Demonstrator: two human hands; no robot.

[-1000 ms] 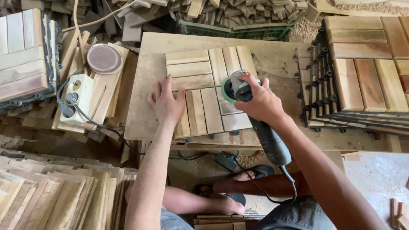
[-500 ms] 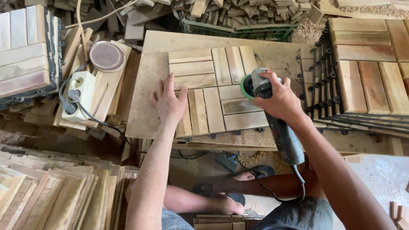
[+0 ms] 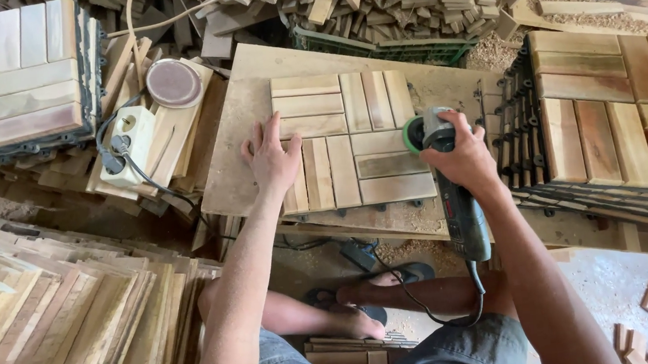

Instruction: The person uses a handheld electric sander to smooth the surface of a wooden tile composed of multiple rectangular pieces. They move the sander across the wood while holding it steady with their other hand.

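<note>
A square wooden slat tile [image 3: 351, 137] lies on a dusty board [image 3: 245, 126] in front of me. My left hand [image 3: 271, 159] rests flat on the tile's left edge, fingers spread. My right hand [image 3: 462, 158] grips a grey corded sander [image 3: 459, 209] by its head. The sander's green-rimmed disc [image 3: 412, 134] sits at the tile's right edge.
A stack of finished tiles [image 3: 615, 110] stands at the right, another stack [image 3: 10, 73] at the far left. A white power socket block [image 3: 127, 144] and a round sanding disc [image 3: 173, 83] lie left of the board. Loose slats [image 3: 63, 322] pile at lower left, offcuts behind.
My right hand has slid the sander rightward, from over the tile's right part to its right edge. My left hand has stayed flat on the tile.
</note>
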